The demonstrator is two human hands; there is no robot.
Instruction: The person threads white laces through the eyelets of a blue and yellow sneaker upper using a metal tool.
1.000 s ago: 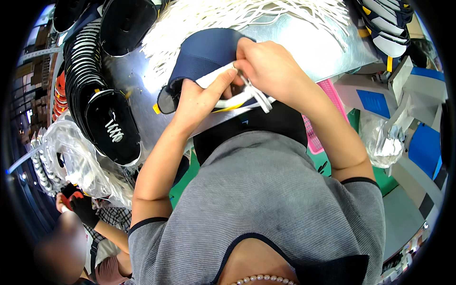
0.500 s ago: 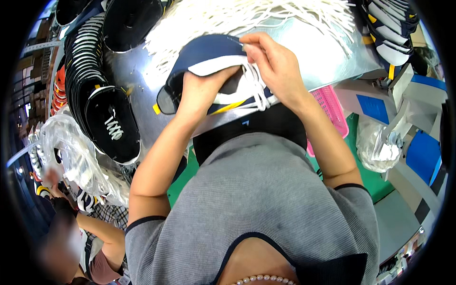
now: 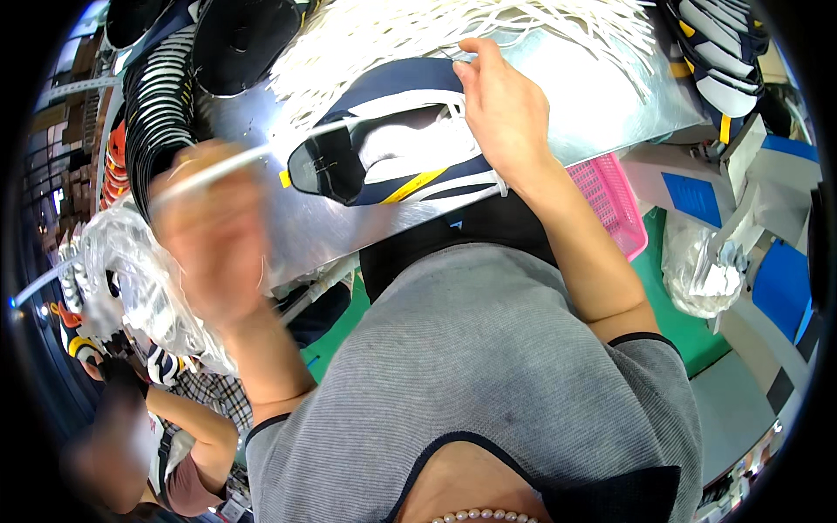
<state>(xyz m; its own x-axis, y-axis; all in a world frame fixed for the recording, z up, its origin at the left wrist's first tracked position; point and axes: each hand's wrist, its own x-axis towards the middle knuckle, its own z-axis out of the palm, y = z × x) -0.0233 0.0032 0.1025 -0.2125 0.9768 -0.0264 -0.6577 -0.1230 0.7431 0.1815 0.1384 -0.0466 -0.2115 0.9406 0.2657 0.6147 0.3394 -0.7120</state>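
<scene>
**Navy shoe upper mid-lacing on steel bench**

Navy shoe upper (image 3: 392, 139) lies on the steel worktable (image 3: 602, 96), sits at roughly 12 o'clock from the person's chest. White lining and yellow stripe visible, black toe cap at the 9 o'clock end, heel end toward 3 o'clock under the right wrist. Long axis runs about 9-to-3, slightly tilted, toe pointing to the person's left.

Progress, judged: white shoelace (image 3: 261, 157) already passes through the upper, one strand stretched out taut toward 9 o'clock. Lacing looks partway done; how many eyelets are threaded can't be read. No bow or knot seen, so finishing is left.

Right hand (image 3: 506, 109) rests over the heel side of the upper, fingers curled, thumb and forefinger pinched near the top edge at 12 o'clock, apparently on a lace end; exact grip too small to confirm. Left hand (image 3: 214, 227) is heavily motion-blurred, raised well apart from the upper at 9 o'clock; it looks closed around the taut lace strand, but how tightly can't be told.

Around: pile of loose white laces (image 3: 418, 30) at 12 o'clock, touching the upper's far side. Black shoe uppers stacked (image 3: 157, 105) at 10 o'clock, more stacked soles (image 3: 719, 52) at 2 o'clock. Pink plastic basket (image 3: 606, 205) at 3 o'clock below the table edge. Clear plastic bags (image 3: 139, 279) at 8 o'clock. Another person's arm (image 3: 187, 414) at 7 o'clock.
</scene>
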